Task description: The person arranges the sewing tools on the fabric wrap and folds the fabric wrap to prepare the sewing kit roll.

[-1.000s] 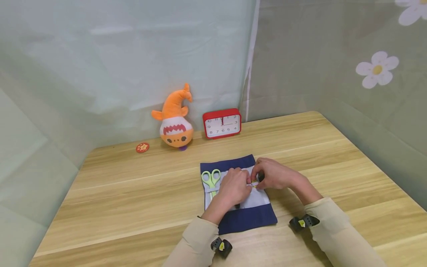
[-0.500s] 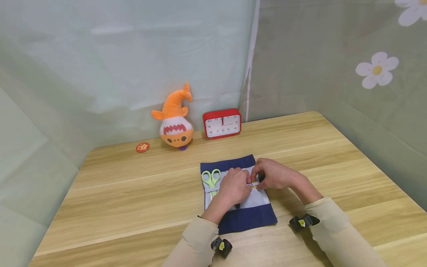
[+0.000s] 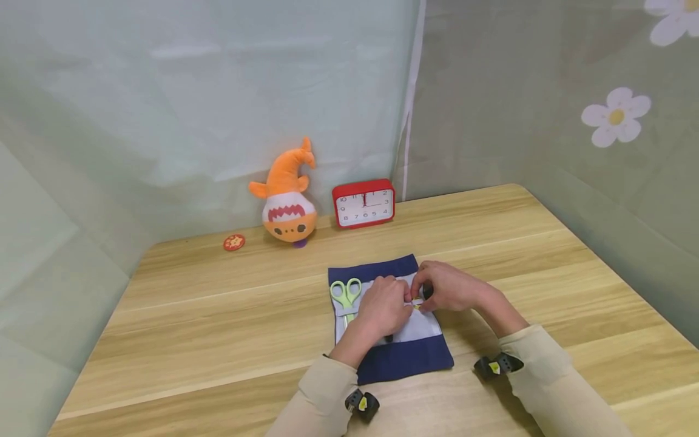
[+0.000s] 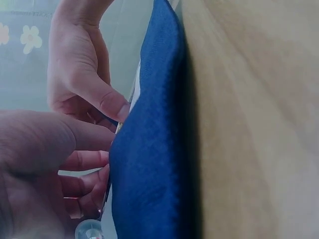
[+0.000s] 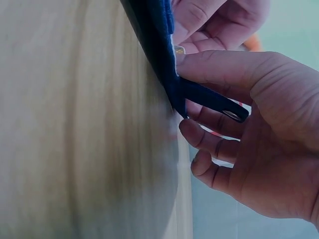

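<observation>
We see two hands close together over a spread-out blue and gray cloth tool roll point(image 3: 406, 358), which lies on the wooden table point(image 3: 218, 340). The right hand point(image 3: 450, 286) pinches a small yellow thing point(image 3: 417, 307) with its thumb and first finger. That yellow thing sits in the gap between the two hands, and we can't tell just what it is. The left hand point(image 3: 384, 303) bends its fingers against the cloth right beside it. We can't tell if it holds anything there.

A blue strap with a shiny snap point(image 5: 212, 99) pokes out between the right thumb and the other right fingers. To the left of the left hand, green-handled scissors point(image 3: 347, 300) sit under a gray band point(image 3: 347, 311). Past both hands are a red clock point(image 3: 364, 206) and an orange toy shark point(image 3: 284, 176).

Almost nothing is different from half a second ago: both hands stay put. We think the careful work is all at that one yellow spot.
</observation>
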Available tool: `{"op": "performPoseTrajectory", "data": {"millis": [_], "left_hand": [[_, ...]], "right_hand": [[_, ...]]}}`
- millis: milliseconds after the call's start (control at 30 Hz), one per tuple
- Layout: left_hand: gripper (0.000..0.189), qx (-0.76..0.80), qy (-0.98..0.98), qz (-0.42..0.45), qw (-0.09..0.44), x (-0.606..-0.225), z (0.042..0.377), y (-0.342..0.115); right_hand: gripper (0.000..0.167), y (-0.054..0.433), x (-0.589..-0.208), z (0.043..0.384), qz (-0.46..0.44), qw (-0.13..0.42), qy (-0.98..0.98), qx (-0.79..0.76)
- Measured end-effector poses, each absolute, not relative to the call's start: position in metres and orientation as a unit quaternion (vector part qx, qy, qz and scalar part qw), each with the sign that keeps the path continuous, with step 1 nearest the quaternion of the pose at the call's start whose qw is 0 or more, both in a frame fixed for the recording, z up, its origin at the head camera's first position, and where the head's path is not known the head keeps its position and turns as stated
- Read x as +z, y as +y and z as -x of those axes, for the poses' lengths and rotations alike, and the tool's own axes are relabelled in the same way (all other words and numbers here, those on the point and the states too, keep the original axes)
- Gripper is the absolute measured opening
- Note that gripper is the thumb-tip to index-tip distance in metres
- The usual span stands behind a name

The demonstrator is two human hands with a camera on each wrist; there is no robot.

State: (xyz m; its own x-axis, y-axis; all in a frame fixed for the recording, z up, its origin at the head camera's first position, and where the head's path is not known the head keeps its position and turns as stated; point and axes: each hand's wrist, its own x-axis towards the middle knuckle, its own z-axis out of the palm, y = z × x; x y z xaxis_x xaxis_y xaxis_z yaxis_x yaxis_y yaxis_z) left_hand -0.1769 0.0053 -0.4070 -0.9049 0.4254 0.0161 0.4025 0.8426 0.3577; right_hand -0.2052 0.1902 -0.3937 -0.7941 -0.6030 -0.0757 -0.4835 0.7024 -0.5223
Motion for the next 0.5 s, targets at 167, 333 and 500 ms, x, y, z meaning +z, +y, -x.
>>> {"op": "performPoseTrajectory", "data": {"millis": [167, 333, 500], "left_hand": [[0.006, 0.198, 0.955, -0.216, 0.040, -0.401, 0.176, 0.004], [0.015, 0.230, 0.952, -0.196, 0.055, -0.379, 0.174, -0.009], [0.016, 0.230, 0.958, -0.169, 0.037, -0.352, 0.190, -0.045]], "right_hand": [[0.024, 0.190, -0.389, 0.203, 0.298, 0.118, 0.917, -0.235], [0.031, 0.192, -0.376, 0.195, 0.255, 0.081, 0.931, -0.247], [0.022, 0.204, -0.365, 0.175, 0.234, 0.020, 0.940, -0.248]]}}
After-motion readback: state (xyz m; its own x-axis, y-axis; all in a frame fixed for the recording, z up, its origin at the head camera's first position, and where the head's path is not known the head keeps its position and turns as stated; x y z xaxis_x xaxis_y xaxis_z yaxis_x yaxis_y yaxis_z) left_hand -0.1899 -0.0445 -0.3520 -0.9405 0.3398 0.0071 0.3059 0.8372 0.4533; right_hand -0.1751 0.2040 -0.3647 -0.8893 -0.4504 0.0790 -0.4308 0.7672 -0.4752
